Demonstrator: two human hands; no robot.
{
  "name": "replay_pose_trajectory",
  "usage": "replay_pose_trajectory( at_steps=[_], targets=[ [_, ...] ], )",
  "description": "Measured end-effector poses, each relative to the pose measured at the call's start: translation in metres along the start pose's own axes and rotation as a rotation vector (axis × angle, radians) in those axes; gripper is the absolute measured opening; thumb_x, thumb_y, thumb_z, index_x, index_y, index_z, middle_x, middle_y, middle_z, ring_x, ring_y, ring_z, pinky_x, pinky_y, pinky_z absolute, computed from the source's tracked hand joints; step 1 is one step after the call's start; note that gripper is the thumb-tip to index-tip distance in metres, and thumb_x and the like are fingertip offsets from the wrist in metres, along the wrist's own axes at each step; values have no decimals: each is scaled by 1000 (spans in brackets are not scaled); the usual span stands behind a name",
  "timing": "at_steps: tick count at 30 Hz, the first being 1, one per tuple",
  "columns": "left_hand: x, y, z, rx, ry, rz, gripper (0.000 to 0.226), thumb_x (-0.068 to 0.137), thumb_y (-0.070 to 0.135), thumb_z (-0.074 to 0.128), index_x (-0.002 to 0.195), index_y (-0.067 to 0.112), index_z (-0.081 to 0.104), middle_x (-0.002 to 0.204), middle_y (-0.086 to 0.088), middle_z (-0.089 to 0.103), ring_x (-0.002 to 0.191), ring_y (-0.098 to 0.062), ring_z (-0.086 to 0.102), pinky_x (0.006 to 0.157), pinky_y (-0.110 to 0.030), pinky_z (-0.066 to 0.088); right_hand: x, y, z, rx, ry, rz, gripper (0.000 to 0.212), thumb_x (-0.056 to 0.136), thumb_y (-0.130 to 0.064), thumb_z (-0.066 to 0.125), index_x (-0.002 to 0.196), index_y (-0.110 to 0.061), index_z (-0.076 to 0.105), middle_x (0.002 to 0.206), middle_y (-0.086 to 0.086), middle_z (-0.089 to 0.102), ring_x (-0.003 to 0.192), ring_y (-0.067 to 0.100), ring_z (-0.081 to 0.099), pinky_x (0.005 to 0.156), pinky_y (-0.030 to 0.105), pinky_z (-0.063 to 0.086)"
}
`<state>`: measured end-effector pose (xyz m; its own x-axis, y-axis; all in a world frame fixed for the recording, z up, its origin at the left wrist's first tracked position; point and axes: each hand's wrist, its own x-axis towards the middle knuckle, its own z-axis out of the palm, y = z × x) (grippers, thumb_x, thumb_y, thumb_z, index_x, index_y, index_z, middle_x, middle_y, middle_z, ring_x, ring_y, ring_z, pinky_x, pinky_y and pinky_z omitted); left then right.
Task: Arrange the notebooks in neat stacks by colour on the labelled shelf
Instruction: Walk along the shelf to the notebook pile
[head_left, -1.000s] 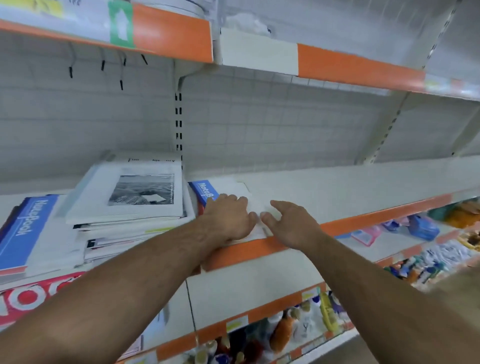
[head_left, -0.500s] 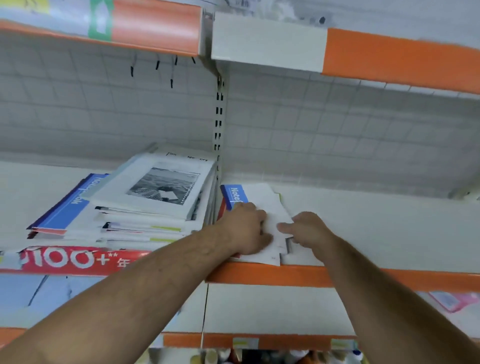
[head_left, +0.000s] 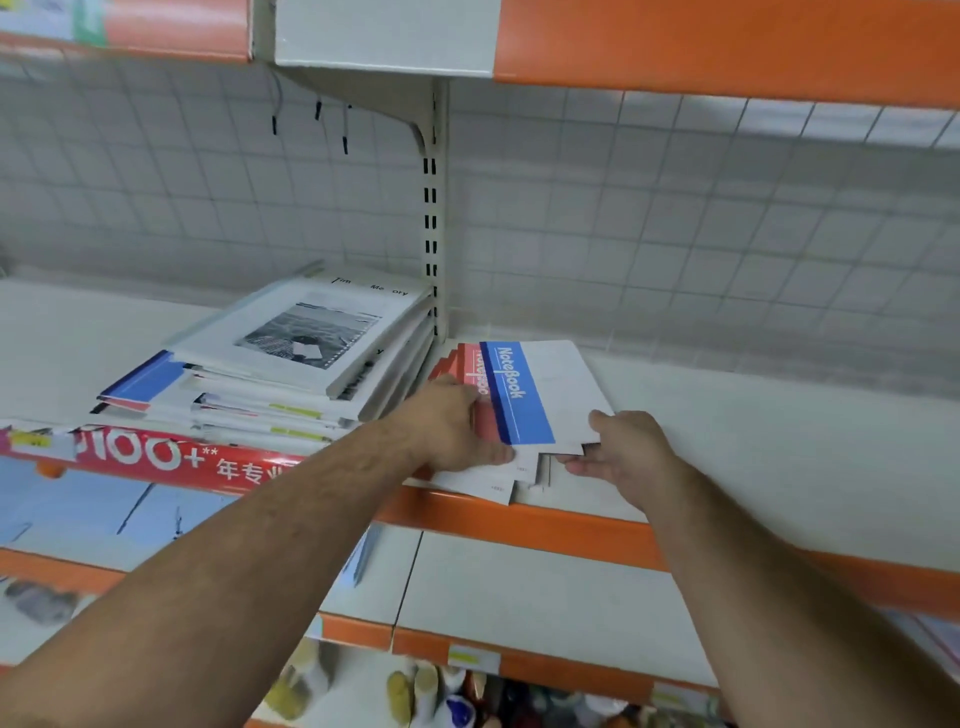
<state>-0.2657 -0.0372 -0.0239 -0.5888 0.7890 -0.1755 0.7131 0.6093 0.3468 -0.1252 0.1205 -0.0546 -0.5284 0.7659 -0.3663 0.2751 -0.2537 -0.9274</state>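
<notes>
Cannot see lower covers of fanned stack of thin white notebooks with blue and red spine bands (head_left: 524, 395), bar stepped corners. Cannot see near left edge under left hand (head_left: 449, 423), curled gripping spine side. Lies flat at left end of white orange-edged metal shelf (head_left: 753, 457); runs front to back, spines leftward. Pinched at near corner by right hand (head_left: 631, 452), apart from left.

White grid back panel (head_left: 675, 234) and slotted upright (head_left: 430, 223) stand below an orange-edged shelf (head_left: 727, 47).
</notes>
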Motion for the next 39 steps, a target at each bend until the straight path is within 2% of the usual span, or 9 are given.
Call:
replay_pose_trajectory(
  at_steps=[4,7,13,17,22,25,29,32,39],
  targets=[
    [1,0,2,10,-12,-5,92,75,70,70,152,30,37,148,4,33,138,-20,37,118,-40,31,0,2,-7,54,-79,5,25,103,-18,51,117,2,57,94,21,73,72,34,74,58,36,59],
    [3,0,2,25,-25,-25,94,74,71,70,152,34,35,150,5,31,141,-20,35,119,-44,30,1,3,-9,44,-108,-13,25,96,-9,61,119,3,60,95,19,74,71,32,74,61,37,60],
    [2,0,5,-96,-2,-74,81,67,61,82,131,26,46,126,10,61,110,-15,60,97,-36,51,2,5,-7,41,-53,-1,26,93,-5,64,117,3,59,96,20,70,74,31,72,73,46,62],
    [1,3,-1,-71,-59,-57,75,74,62,77,133,24,48,125,9,62,111,-16,61,92,-32,50,1,4,-8,73,-34,-10,22,96,-4,58,115,5,57,91,20,67,67,29,67,69,43,62],
    [-3,-6,-17,-86,-130,-34,34,87,51,67,112,29,61,105,11,65,94,-6,62,80,-27,48,-5,0,-6,58,-2,-1,17,97,-5,56,110,6,58,87,19,66,66,29,66,61,39,61],
    [-8,-10,-21,-59,-165,-7,46,86,45,69,128,28,60,119,9,62,104,-10,59,94,-32,48,-4,-2,-2,33,25,7,19,97,-8,56,111,5,59,87,19,69,65,28,68,59,38,61],
    [-12,-16,-16,-107,-132,17,54,84,42,74,134,28,58,116,10,58,105,-13,58,91,-30,47,-4,-1,1,32,42,-4,19,98,-9,56,110,5,59,85,19,69,65,28,67,62,39,61],
    [-10,-19,-14,-80,-111,40,56,84,41,75,135,28,57,123,8,59,108,-15,58,95,-32,48,-7,0,2,55,53,-15,19,98,-9,58,109,5,60,83,17,67,63,27,65,62,40,61],
    [-6,-23,-3,-50,-63,29,83,76,66,72,146,34,42,142,1,43,130,-23,47,109,-42,40,-7,2,-1,121,35,-28,21,96,-13,61,107,5,63,77,14,65,55,22,58,57,37,56]
  ],
)
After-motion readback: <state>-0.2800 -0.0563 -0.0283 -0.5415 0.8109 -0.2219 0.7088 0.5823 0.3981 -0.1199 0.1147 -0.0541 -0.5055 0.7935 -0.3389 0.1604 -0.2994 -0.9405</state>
